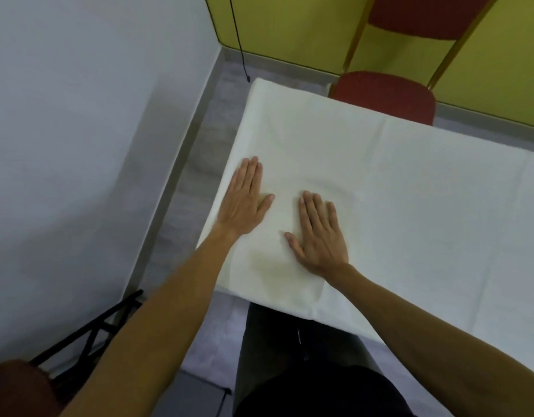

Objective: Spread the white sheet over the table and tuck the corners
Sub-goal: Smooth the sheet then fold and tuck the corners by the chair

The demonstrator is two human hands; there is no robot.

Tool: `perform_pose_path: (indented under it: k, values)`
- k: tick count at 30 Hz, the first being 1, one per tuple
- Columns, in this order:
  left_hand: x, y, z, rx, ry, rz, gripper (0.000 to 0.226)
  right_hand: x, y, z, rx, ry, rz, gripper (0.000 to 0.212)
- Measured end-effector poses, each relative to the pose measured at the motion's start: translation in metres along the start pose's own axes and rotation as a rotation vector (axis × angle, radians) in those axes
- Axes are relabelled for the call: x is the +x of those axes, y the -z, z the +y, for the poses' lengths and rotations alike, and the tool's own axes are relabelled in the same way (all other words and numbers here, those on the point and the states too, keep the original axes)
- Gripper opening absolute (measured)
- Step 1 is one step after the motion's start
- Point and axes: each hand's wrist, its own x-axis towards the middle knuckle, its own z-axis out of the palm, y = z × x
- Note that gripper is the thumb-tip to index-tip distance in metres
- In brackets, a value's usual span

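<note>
White sheet (410, 206) lies flat over bench, faint creases, probably thin cotton. Left grip (244, 203) and right grip (320, 236) press palm-down on it, fingers straight, near bench's left edge.

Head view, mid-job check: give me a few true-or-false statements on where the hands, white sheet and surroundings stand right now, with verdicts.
1. The left hand and the right hand both lie flat, palms down, on the white sheet. True.
2. The left hand pinches a sheet corner. False: its fingers are straight, resting near the sheet's left edge.
3. A red chair stands beyond the sheet's far edge. True.
4. The right hand reaches farther forward than the left. False: the left reaches farther.
5. A black cable hangs by the yellow wall. True.
</note>
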Motion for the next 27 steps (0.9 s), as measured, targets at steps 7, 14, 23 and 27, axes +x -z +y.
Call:
perform_pose_path:
  k: [7, 14, 23, 27]
  values:
    - [0.029, 0.004, -0.001, -0.019, -0.009, -0.018, 0.081, 0.0, 0.005, -0.006, -0.032, -0.027, 0.016, 0.081]
    - [0.11, 0.009, -0.001, -0.059, 0.035, 0.007, 0.078, 0.002, 0.003, -0.007, -0.046, -0.04, 0.078, 0.084]
    - [0.156, 0.015, -0.001, -0.128, 0.037, 0.045, 0.081, 0.008, 0.008, -0.008, -0.051, -0.042, 0.041, 0.084]
    - [0.141, 0.011, -0.006, -0.1, -0.013, 0.032, 0.079, 0.007, 0.011, -0.009, -0.017, -0.046, 0.03, 0.083]
